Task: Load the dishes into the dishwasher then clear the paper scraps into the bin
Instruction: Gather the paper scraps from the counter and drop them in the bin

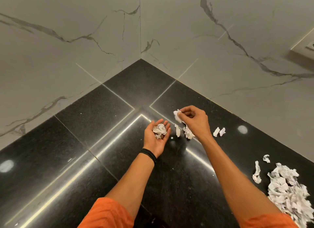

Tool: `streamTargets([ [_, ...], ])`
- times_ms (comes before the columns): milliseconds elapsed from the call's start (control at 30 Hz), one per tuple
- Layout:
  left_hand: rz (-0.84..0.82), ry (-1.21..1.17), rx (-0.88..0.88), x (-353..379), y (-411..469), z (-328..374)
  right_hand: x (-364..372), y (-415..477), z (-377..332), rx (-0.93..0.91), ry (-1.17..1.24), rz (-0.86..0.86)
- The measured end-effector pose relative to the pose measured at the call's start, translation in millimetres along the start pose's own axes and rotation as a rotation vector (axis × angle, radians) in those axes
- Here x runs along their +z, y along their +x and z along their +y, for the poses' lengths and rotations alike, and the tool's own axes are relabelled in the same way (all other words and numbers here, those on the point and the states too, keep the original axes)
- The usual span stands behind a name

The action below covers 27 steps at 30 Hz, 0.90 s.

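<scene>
My left hand [155,137] lies palm up over the black counter [95,119], its fingers relaxed, with a few crumpled paper scraps [159,129] resting in the palm. My right hand [195,120] hovers just right of it and pinches a white paper scrap [177,116] between thumb and fingers. More loose scraps [186,132] lie on the counter under and beside the right hand, with two small pieces [219,131] further right. No dishes, dishwasher or bin are in view.
A big heap of paper scraps [288,192] lies at the counter's right edge, with single strips [256,172] beside it. Marble-look walls [85,40] meet in a corner behind the counter. A white wall fitting [305,49] sits at the far right.
</scene>
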State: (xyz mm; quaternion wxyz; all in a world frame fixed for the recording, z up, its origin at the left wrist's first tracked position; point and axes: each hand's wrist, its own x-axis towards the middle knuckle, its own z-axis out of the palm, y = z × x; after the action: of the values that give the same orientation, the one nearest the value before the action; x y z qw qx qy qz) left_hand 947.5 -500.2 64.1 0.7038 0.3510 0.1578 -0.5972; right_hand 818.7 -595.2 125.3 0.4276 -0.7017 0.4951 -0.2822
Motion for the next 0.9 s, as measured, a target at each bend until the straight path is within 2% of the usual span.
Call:
streamTargets([
  [100, -0.041, -0.007, -0.009, 4, -9, -5, 13, -14, -12, 0.021, 0.015, -0.214],
  [167, -0.053, -0.052, -0.028, 5, -12, -6, 18, -18, -9, 0.021, 0.0, -0.171],
  [267, -0.038, -0.111, -0.037, 2, -14, -6, 15, -9, 16, 0.013, -0.264, -0.011],
  [367, -0.007, -0.157, -0.027, -4, -17, -5, 21, -8, 44, 0.001, -0.597, -0.124],
  [467, 0.003, -0.198, -0.027, -6, -19, -8, 35, -17, 61, -0.076, -0.736, -0.167],
  [600, 0.036, -0.23, -0.005, -12, -18, -10, 39, -22, 62, -0.144, -0.662, -0.086],
  [667, 0.046, -0.21, -0.01, -15, -16, -9, 36, -26, 53, -0.054, -0.454, 0.003],
  [733, 0.059, -0.164, -0.025, -15, -11, -10, 33, -32, 39, -0.043, -0.227, 0.038],
  [800, 0.053, -0.112, -0.046, -15, -5, -13, 31, -41, 24, -0.102, -0.053, -0.013],
  [900, -0.029, -0.045, -0.107, -11, -5, -18, 28, -51, 10, -0.206, -0.123, -0.163],
])
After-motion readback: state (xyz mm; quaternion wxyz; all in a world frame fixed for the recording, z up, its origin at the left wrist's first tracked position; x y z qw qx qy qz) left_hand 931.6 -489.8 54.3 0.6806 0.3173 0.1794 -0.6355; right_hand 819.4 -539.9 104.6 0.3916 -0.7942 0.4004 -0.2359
